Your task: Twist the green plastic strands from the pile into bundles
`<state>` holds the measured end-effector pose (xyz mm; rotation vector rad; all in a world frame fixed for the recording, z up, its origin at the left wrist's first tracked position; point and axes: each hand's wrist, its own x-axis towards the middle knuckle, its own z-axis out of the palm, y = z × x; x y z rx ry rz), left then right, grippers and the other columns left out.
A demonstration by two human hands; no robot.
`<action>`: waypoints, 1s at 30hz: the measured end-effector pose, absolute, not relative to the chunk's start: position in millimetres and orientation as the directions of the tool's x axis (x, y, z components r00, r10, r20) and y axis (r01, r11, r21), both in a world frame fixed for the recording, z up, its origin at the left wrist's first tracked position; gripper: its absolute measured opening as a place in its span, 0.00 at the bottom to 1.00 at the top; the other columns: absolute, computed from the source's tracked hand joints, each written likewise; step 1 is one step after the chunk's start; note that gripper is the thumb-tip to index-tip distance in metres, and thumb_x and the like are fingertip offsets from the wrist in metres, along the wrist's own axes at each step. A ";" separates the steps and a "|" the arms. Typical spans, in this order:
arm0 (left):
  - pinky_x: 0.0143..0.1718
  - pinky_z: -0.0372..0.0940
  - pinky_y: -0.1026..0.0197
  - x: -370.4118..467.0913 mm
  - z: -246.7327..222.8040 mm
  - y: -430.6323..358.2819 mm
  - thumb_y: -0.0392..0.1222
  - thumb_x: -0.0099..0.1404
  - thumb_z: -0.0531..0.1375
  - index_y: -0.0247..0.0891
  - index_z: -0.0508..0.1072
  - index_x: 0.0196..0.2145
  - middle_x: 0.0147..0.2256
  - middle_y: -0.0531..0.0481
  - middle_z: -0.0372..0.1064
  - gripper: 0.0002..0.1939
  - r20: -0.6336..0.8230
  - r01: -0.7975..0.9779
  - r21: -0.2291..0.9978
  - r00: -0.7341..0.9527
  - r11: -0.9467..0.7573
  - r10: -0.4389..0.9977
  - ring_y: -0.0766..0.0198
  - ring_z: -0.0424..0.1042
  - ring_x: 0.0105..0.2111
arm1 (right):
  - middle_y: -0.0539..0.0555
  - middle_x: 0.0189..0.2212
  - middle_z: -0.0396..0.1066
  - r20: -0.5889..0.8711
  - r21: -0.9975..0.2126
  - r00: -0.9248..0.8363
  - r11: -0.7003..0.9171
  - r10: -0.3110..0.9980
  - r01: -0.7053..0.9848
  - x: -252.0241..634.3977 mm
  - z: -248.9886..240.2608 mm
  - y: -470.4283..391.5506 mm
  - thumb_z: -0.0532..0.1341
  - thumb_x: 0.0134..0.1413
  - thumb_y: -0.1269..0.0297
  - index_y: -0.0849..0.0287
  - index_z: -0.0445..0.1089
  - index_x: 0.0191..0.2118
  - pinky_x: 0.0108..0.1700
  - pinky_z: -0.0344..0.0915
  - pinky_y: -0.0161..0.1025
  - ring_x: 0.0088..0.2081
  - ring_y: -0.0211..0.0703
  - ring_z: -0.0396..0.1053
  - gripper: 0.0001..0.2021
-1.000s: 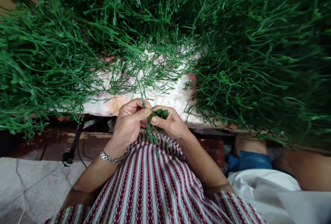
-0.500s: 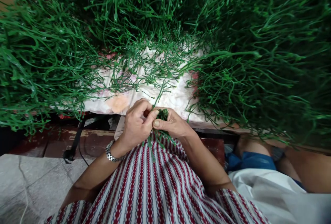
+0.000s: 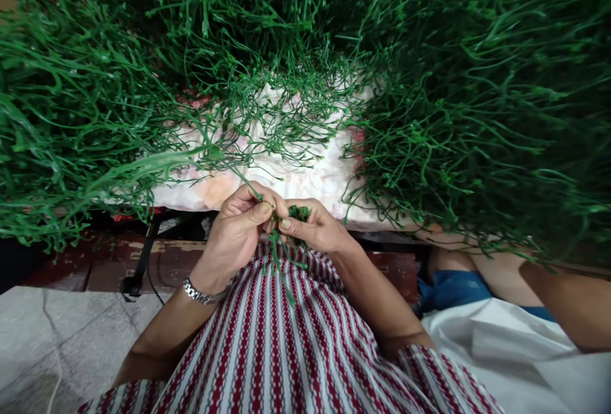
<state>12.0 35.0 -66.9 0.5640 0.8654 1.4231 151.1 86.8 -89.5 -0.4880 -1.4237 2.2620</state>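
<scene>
My left hand [image 3: 236,226], with a metal watch on the wrist, pinches a long thin green stem [image 3: 245,181] between thumb and fingers. That stem runs up and to the left, where it looks pale and blurred over the pile. Close beside it, my right hand [image 3: 317,226] is closed around a small bunch of cut green stems [image 3: 300,213], whose dark ends show above the thumb. A few thin green pieces [image 3: 281,267] hang below my hands, in front of the striped garment. The fingertips of both hands almost meet.
Large heaps of thin green stems [image 3: 71,83] cover the left, back and right. Between them shows a pale flowered cloth [image 3: 310,175] with loose stems on it. At the lower right are another person's bare legs and arm [image 3: 568,302], blue shorts [image 3: 453,286] and white fabric [image 3: 501,337].
My left hand has shifted slightly left and turned. The stem at it, which pointed up and right, now leans up and left. My right hand has hardly moved.
</scene>
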 end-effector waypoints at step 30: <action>0.33 0.59 0.63 37.5 -72.5 54.9 0.39 0.61 0.58 0.39 0.62 0.27 0.18 0.58 0.55 0.07 0.130 -0.383 0.848 -0.519 -0.366 0.845 0.69 0.57 0.21 | 0.48 0.26 0.54 0.054 -0.999 -0.589 0.044 0.807 -0.032 131.3 -89.8 69.4 0.54 0.58 0.50 0.59 0.59 0.32 0.32 0.56 0.33 0.29 0.35 0.54 0.15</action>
